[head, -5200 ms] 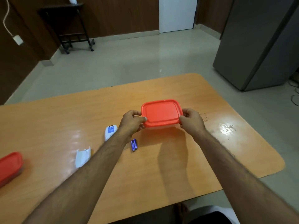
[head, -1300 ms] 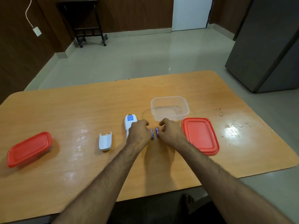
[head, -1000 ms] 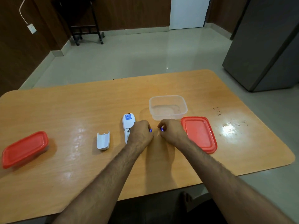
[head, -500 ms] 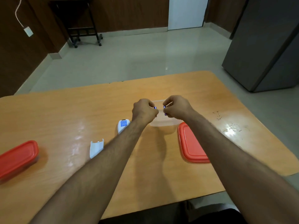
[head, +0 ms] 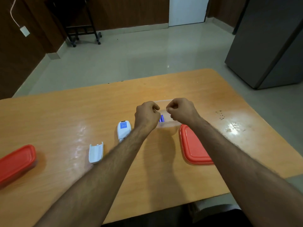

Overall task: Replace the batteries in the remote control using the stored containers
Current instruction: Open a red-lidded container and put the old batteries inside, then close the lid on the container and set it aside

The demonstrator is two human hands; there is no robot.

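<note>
Your left hand (head: 147, 115) and right hand (head: 181, 110) hovered close together over the clear plastic container (head: 168, 124) near the middle of the bench (head: 65, 115). Both grips were curled loosely with fingertips pinched in, and neither one showed anything held. The blue batteries (head: 161, 118) lay inside the container, just below and between your two hands, apart from the fingers. The container's red lid (head: 194, 145) lay flat on the bench just to the right of it, partly under your right forearm. The white remote control (head: 123, 130) lay face down left of the container, close beside your left wrist. Its white battery cover (head: 96, 152) lay further left and nearer you. A second red-lidded container (head: 15, 162) sat closed at the far left edge of the bench
</note>
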